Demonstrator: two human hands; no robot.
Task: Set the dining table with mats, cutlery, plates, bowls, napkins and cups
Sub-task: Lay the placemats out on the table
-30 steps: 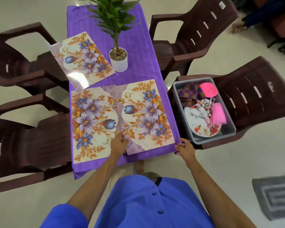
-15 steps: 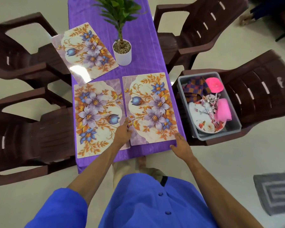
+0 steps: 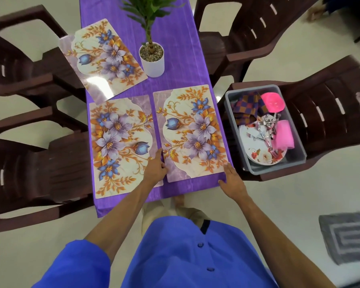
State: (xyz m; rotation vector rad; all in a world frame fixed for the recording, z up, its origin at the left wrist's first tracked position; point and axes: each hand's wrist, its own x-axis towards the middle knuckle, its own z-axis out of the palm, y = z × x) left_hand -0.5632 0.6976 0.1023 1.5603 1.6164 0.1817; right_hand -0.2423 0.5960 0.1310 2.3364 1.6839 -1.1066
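Three floral place mats lie on the purple tablecloth (image 3: pixel 175 59). The near right mat (image 3: pixel 192 132) sits straight beside the near left mat (image 3: pixel 121 146). A third mat (image 3: pixel 102 59) lies askew at the far left. My left hand (image 3: pixel 156 170) touches the near right mat's left edge with its fingers. My right hand (image 3: pixel 232 180) rests flat at that mat's near right corner. A grey tub (image 3: pixel 256 169) on the right chair holds a flowered plate (image 3: pixel 262 156), cutlery (image 3: pixel 264 129), checked napkins (image 3: pixel 247 109), a pink bowl (image 3: pixel 272 102) and a pink cup (image 3: pixel 283 136).
A potted plant in a white pot (image 3: pixel 153 63) stands mid-table behind the near mats. Brown plastic chairs (image 3: pixel 29 159) flank the table on both sides. A grey floor mat (image 3: pixel 347 235) lies at the lower right.
The near right mat has been turned from askew and overlapping to straight beside the left mat. Both hands moved forward with it, and my right hand went from the table corner onto the mat's corner.
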